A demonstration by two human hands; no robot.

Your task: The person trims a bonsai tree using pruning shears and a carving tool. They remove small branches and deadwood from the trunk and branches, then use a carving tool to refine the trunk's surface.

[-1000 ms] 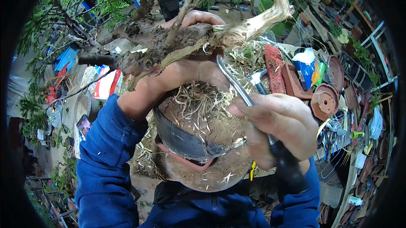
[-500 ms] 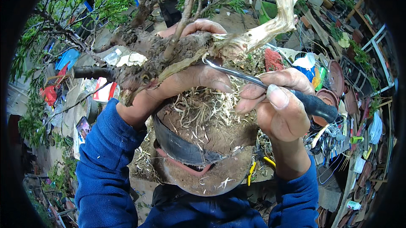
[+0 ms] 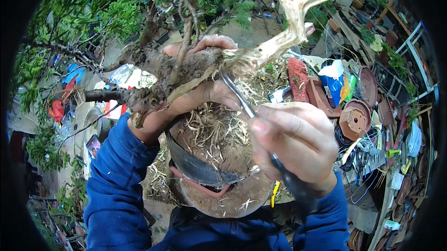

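A small juniper bonsai tree [image 3: 184,67] leans across the view, with rough brown bark, green foliage at the left and a stripped pale branch [image 3: 267,51] rising to the right. My left hand [image 3: 218,91] is closed round the trunk from below, its fingers showing behind it and its thumb in front. In my right hand [image 3: 300,137] is a metal carving tool [image 3: 243,101] with a hooked tip and a dark handle. That tip touches or nearly touches the trunk where bark meets bare wood. Under the hands sits a round, soil-covered surface [image 3: 195,134] strewn with pale wood shavings.
A dark curved strip [image 3: 193,160] edges the soil. Yellow-handled pliers [image 3: 275,193] lie beside it, partly hidden. To the right are brown plant pots [image 3: 355,119], a red mesh pad [image 3: 298,78] and tangled wires. A phone [image 3: 93,146] rests at the left.
My right hand has turned over, its back now facing up, and the tool's handle has swung down toward me. The tree has shifted slightly left.
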